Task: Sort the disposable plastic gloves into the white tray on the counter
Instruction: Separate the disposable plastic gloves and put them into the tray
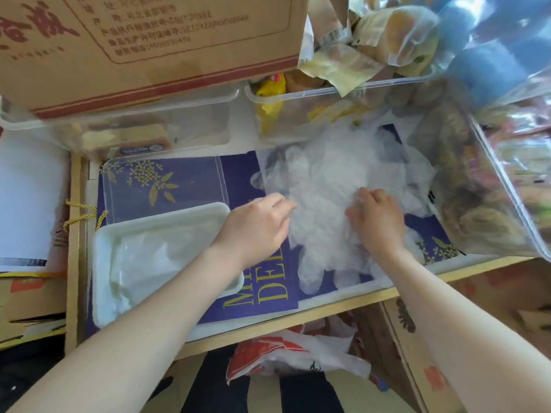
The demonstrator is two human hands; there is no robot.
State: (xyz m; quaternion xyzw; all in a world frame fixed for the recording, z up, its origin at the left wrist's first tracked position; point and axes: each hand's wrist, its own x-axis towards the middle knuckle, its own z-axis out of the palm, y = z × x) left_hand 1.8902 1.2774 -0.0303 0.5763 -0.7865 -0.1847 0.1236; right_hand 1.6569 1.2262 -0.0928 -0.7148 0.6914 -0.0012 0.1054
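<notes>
On the counter, over a purple sheet (190, 177) printed with gold flowers and lettering, a loose heap of clear disposable gloves (325, 186) is lying just right of centre, its empty fingers trailing toward the near edge. Both hands are working at this pile. The left hand (256, 226) is reaching in from the left with its fingers curled at the heap's edge — their tips are blurring into the thin film, so whether they are pinching anything cannot be told. The right hand (377, 222), a ring showing on one finger, is resting on top of the heap with its fingertips bunched and pinching the plastic. The white tray (104, 254) is sitting just left of the pile, under the left forearm, holding flattened clear gloves already. Behind, a cardboard box (143, 46) is resting on clear plastic bins (298, 98).
</notes>
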